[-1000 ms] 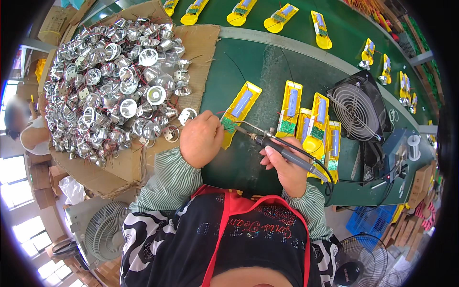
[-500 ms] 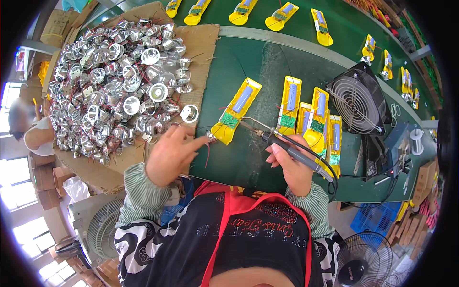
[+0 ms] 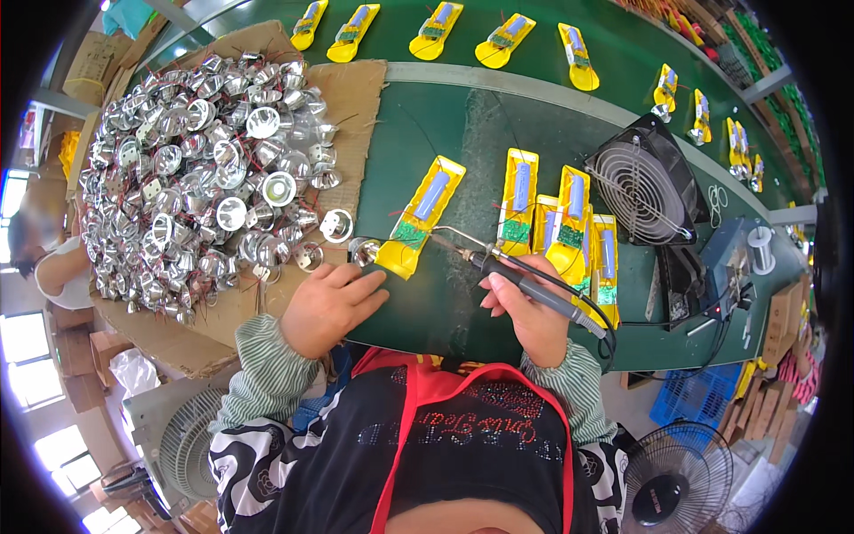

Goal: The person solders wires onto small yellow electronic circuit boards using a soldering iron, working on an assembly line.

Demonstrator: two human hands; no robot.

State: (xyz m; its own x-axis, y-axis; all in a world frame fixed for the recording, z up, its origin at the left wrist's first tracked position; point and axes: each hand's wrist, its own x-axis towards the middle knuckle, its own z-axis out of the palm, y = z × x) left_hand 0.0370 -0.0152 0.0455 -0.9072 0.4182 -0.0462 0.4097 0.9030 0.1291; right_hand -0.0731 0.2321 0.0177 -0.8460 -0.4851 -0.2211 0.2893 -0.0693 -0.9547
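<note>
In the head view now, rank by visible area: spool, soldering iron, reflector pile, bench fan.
1. Reflector pile
2. Bench fan
3. Soldering iron, partly covered by the right hand
4. Spool

Yellow casing [image 3: 398, 260], blue cell [image 3: 433, 196], green board [image 3: 409, 235], silver reflectors [image 3: 167, 160], dark green bench [image 3: 427, 311], green-and-white striped sleeves [image 3: 272, 358]

Your flat dark-green workbench [image 3: 427, 311] bears: brown corrugated cardboard sheet [image 3: 354, 120], left; yellow plastic casings [image 3: 398, 256] with blue cylindrical cells [image 3: 433, 196], centre; black square-framed fan [image 3: 640, 191], right.

Lettering [image 3: 505, 429] marks the black shirt [image 3: 471, 472] and fan hub [image 3: 660, 500].
</note>
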